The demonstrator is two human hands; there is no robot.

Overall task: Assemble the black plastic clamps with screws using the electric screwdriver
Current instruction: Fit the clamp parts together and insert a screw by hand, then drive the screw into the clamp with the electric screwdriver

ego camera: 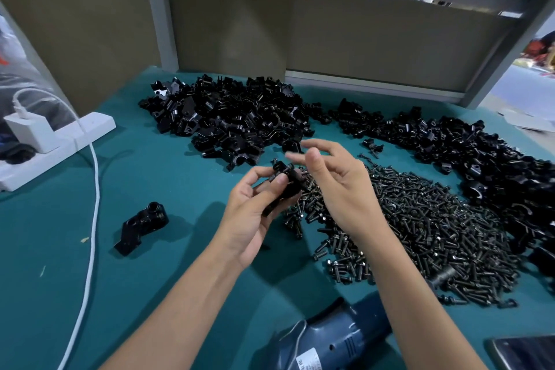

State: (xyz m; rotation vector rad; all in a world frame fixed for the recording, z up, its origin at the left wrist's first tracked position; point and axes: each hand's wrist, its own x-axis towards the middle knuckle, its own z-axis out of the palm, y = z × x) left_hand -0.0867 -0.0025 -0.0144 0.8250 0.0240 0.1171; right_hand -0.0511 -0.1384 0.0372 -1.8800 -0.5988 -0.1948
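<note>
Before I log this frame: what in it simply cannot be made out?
- Head view, right hand: the fingertips are motion-blurred, so it is unclear whether they pinch anything.
- The clamp in the left hand: its fingers cover much of it, so what is fitted cannot be confirmed.
- The electric screwdriver: crossed by the right forearm and cut off by the bottom edge. Its label is too small to read.

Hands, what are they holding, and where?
The left hand holds a black clamp, thumb and fingers pinching its middle. The right hand holds nothing.
</note>
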